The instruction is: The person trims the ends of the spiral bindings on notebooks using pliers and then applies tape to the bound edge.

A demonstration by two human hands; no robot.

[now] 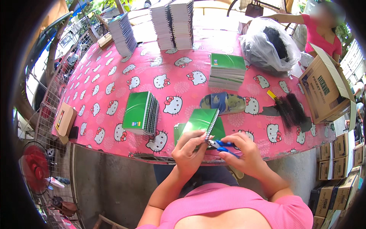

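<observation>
My left hand (pixel 189 150) grips a green-covered spiral notebook (pixel 200 120) by its near end, tilted up over the table edge. Along the notebook's right side runs a dark wire coil (pixel 212 124). Blue-handled pliers (pixel 228 149) are in my right hand (pixel 248 154), its fingers wrapped round the handles. The jaws of the pliers meet the near end of the coil, close to my left fingertips; whether they bite the wire is too small to tell. More green notebooks (pixel 220 128) lie beneath, partly hidden by the held one.
Stacks of green notebooks stand left (pixel 136 112) and farther back (pixel 227 72). Tall notebook piles (pixel 162 28) rise at the far side. Right are black coils (pixel 291 110), a plastic bag (pixel 263 45) and a cardboard box (pixel 324 91). A person (pixel 322 36) stands behind; a red fan (pixel 35 168) is left.
</observation>
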